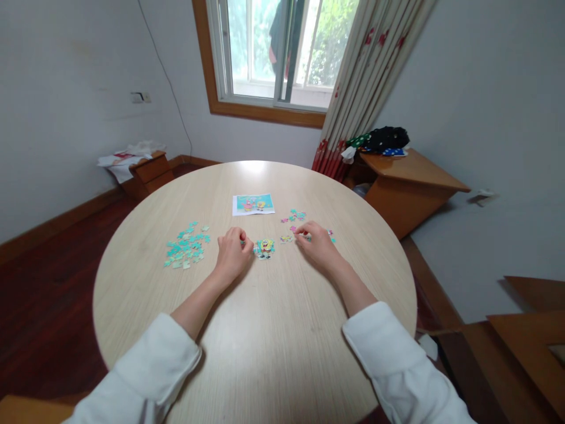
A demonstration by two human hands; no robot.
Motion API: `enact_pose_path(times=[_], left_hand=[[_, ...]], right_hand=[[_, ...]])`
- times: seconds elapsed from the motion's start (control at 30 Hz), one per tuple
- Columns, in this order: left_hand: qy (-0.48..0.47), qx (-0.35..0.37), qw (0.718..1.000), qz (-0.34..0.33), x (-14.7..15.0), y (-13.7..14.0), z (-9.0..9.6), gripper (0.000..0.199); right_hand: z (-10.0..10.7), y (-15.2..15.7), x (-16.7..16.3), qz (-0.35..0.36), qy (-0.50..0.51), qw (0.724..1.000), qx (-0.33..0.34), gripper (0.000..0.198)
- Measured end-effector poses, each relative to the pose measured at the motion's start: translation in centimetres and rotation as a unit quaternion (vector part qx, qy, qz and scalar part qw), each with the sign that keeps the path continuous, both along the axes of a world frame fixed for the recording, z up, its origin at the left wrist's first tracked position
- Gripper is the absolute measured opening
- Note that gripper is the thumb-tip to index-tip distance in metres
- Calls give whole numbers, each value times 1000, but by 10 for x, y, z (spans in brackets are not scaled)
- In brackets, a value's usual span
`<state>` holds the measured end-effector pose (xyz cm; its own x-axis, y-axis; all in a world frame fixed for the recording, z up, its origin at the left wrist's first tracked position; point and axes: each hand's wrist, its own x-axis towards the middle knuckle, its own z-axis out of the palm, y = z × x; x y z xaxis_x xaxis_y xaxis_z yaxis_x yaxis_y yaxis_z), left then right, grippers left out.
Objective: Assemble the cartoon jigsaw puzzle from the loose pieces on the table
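Note:
A small joined block of jigsaw puzzle (265, 248), with a yellow cartoon figure on teal, lies flat at the middle of the table. Just to its left is my left hand (233, 252), its fingers curled and close to the block's edge; what they hold, if anything, is hidden. On the other side my right hand (318, 244) pinches thumb and finger together at a pink puzzle piece (293, 229). A yellowish puzzle piece (286, 239) lies between the block and this hand. More pieces show partly behind my right hand.
A heap of teal puzzle pieces (186, 246) spreads at the left of the round table (265, 353). Several pink and teal pieces (296, 216) lie beyond my right hand. A picture sheet (253, 204) lies further back. Beyond the table's right edge stands a wooden cabinet (397, 182) with cloths on it.

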<state>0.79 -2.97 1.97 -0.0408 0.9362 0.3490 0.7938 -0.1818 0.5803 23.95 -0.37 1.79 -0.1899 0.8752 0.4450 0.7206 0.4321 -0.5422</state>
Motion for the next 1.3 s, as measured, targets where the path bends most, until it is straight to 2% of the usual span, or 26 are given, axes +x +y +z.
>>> enact_pose_path(times=[0.23,0.57,1.0,1.13,1.3], left_hand=[[-10,8,1000,-6,-1,-1,2,9],[-19,-1,1000,-13,-1,-3,8,10],[-13,0,1000,-15,-2,-2,7,10],[-22,4,1000,-13,-2,-3,8,9],[-33,0,999,-11,-3,-2,7,8]], right_hand=[[0,12,40,-105,-40,990,-84,13],[-1,8,41,-94,-93,982,-137,20],[-4,10,41,-60,-76,987,-126,11],[-3,8,37,-50,-57,988,-134,11],[2,5,31,-57,16,988,-140,11]])
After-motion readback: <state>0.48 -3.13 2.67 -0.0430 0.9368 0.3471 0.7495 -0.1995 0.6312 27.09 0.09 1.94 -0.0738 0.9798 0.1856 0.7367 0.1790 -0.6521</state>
